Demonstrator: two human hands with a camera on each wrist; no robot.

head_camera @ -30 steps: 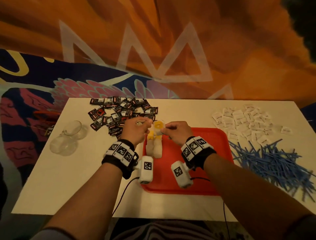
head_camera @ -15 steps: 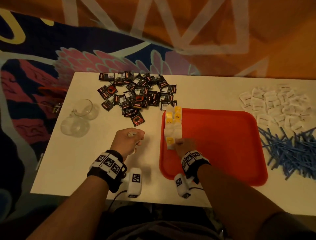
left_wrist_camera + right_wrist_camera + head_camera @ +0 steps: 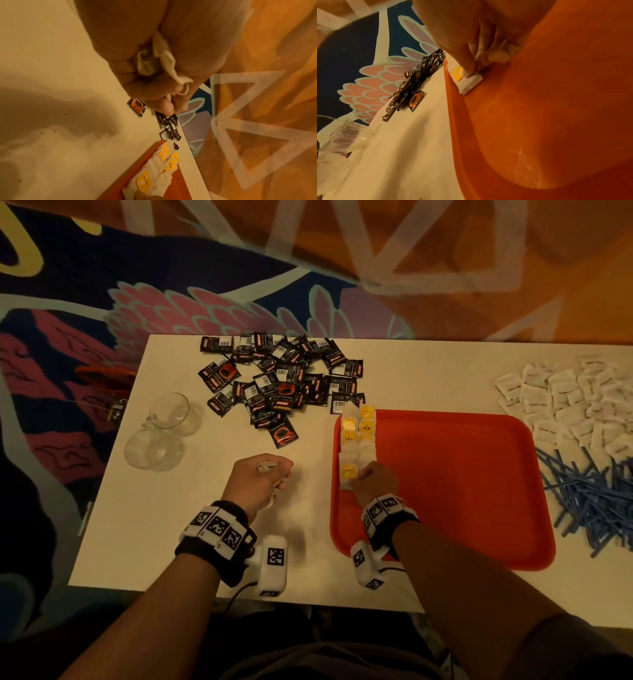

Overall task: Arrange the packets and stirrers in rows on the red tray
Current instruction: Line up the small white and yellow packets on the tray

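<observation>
Pinching the nearest tea packet [image 3: 347, 474] onto the red tray's [image 3: 462, 491] left edge, the right hand [image 3: 376, 482] adds to a double row [image 3: 358, 440]; the left hand [image 3: 255, 482] clutches spare packets [image 3: 164, 65] above the surface [image 3: 171, 525]. Black sachets [image 3: 274, 381], white packets [image 3: 565, 398] and blue stirrers [image 3: 599, 501] lie off-tray, so most remains.

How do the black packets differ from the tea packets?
The glossy black foil packets lie on the white table, beside the red plastic tray; the white-and-yellow paper tea packets lie inside it, along its left edge. The black ones are a jumbled heap; the tea ones form two columns. The right hand touches only the tea ones. Both are small flat sachets.
</observation>
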